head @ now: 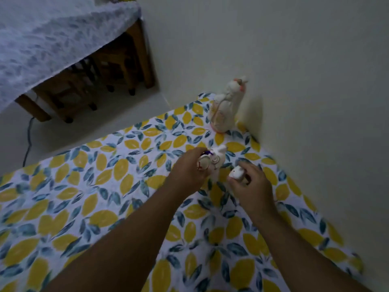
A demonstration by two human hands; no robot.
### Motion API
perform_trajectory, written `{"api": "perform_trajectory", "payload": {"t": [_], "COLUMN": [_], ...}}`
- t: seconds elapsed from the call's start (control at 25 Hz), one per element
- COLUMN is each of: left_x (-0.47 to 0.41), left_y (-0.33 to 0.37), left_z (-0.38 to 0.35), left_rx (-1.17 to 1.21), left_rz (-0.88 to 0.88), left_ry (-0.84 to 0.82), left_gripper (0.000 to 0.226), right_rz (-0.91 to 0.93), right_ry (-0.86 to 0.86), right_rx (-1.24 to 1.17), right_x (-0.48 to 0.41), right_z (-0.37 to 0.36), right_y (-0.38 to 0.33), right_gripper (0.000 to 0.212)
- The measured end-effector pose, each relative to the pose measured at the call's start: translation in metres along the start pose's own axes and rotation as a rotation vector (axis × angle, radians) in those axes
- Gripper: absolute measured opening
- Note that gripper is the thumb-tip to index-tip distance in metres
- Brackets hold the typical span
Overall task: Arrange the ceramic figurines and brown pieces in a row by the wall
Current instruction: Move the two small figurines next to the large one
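Note:
A tall white ceramic figurine [226,106] with pink trim stands upright at the table's far corner, close to the wall [294,81]. My left hand [187,171] is shut on a white ceramic figurine [216,163] with rosettes and a purple detail, held just above the cloth. My right hand [250,186] grips a small white figurine [236,172], with something dark and brownish half hidden under the fingers. The two hands are close together, nearer to me than the tall figurine.
The table wears a cloth with yellow lemons and blue leaves [105,197]. Its right edge runs along the wall. Beyond the far edge stands a wooden table [143,55] with a lace cover, stools beneath it, and a cable [28,144] on the floor.

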State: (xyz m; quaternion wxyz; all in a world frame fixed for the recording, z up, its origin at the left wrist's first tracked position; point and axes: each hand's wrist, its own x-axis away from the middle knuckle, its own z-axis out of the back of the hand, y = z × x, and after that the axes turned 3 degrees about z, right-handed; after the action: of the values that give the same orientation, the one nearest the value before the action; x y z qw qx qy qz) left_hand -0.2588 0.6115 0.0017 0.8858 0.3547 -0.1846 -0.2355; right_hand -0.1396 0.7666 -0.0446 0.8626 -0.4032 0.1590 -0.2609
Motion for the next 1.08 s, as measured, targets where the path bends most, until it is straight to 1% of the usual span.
{"api": "perform_trajectory", "payload": {"t": [0.2, 0.4, 0.48, 0.56, 0.64, 0.72, 0.84, 0.92, 1.0, 1.08], "left_x": [-0.075, -0.103, -0.1, -0.093, -0.086, -0.081, -0.08, -0.074, -0.059, -0.029], "left_y": [0.027, 0.028, 0.027, 0.024, 0.021, 0.018, 0.019, 0.016, 0.009, 0.0], "left_z": [-0.05, -0.069, -0.069, -0.071, -0.076, -0.081, -0.082, -0.08, -0.071, -0.052], "left_rx": [-0.047, -0.058, -0.049, 0.006, 0.059, 0.092, 0.138, 0.142, 0.09, 0.048], "left_rz": [-0.075, -0.107, -0.107, -0.033, 0.03, 0.034, 0.043, 0.079, 0.112, 0.124], "left_ry": [-0.074, -0.067, -0.03, 0.032, 0.068, 0.093, 0.112, 0.113, 0.105, 0.12], "left_gripper": [0.046, 0.047, 0.052, 0.059, 0.051, 0.043, 0.043, 0.054, 0.069, 0.07], "right_rz": [-0.019, 0.034, 0.054, 0.051, 0.036, 0.028, 0.023, 0.021, 0.057, 0.13], "right_ry": [0.071, 0.106, 0.131, 0.167, 0.191, 0.199, 0.17, 0.14, 0.121, 0.097], "right_rx": [-0.007, 0.022, 0.029, 0.031, 0.029, 0.029, 0.025, 0.027, 0.087, 0.184], "right_x": [-0.037, -0.039, -0.038, -0.034, -0.027, -0.019, -0.019, -0.02, -0.016, -0.004], "right_z": [0.008, -0.004, -0.008, -0.009, -0.009, -0.011, -0.011, -0.009, -0.007, -0.008], "right_y": [0.045, 0.067, 0.068, 0.069, 0.069, 0.069, 0.07, 0.068, 0.063, 0.047], "right_gripper": [0.05, 0.047, 0.045, 0.044, 0.045, 0.047, 0.05, 0.055, 0.062, 0.064]}}
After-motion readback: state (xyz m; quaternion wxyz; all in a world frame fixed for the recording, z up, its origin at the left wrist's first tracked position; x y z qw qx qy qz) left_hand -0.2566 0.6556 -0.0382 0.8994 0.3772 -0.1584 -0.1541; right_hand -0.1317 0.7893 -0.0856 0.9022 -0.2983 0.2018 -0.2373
